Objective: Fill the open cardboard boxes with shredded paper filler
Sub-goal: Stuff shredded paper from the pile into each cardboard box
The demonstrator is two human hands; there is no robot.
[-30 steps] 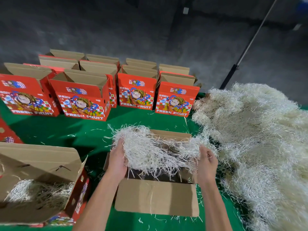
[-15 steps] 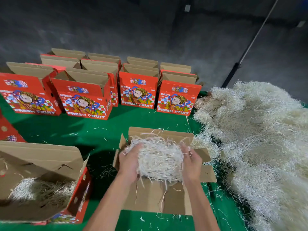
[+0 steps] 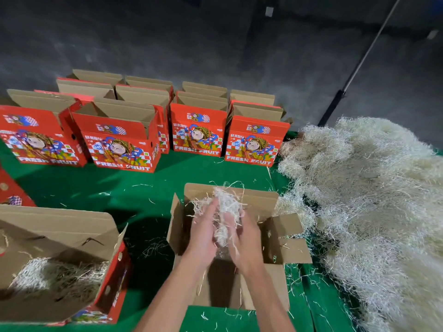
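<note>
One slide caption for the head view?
Both hands press a wad of shredded paper into an open cardboard box.

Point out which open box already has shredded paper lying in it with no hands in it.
The open box at the near left: a bed of shredded paper lies inside, untouched. The centre box has both hands in it; the back-row boxes' insides are hidden.

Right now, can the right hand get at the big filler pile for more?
Probably yes, once freed. The right hand and left hand press a wad over the box. The pile lies just to its right, with only a box flap between.
</note>
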